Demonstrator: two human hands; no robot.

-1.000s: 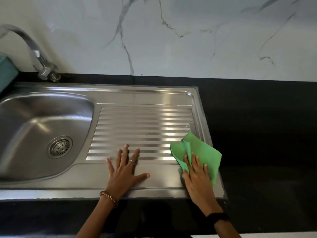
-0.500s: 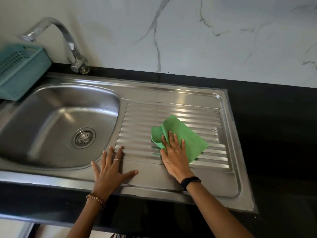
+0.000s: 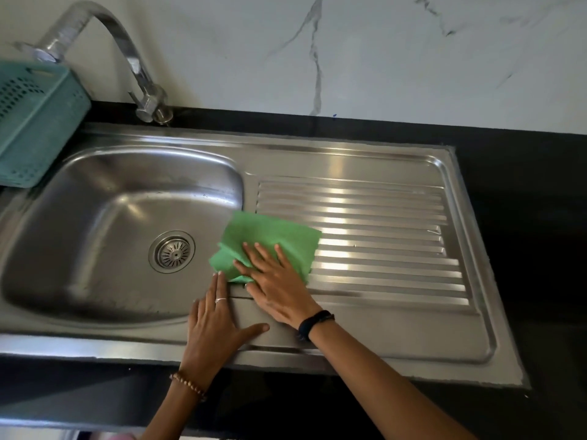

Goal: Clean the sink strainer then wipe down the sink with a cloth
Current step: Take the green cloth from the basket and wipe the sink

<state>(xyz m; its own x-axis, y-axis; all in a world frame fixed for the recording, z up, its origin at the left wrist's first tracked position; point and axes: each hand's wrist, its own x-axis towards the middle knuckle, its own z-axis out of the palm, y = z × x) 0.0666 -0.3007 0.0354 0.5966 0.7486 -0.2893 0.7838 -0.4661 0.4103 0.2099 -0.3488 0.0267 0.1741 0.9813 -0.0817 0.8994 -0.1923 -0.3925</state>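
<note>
A stainless steel sink with a ribbed drainboard fills the view. Its round strainer sits in the drain at the bottom of the basin. A green cloth lies on the left end of the drainboard, at the basin's right rim. My right hand presses flat on the cloth's near half, fingers spread. My left hand lies flat on the steel front ledge just left of it, fingers apart, holding nothing. The two hands almost touch.
A curved chrome tap rises at the back left. A teal perforated plastic basket stands on the sink's left edge. Black countertop surrounds the sink, with a white marble wall behind.
My right hand has slid the green cloth leftward across the drainboard, from its right end to the basin's rim. My left hand has stayed flat on the front ledge.
</note>
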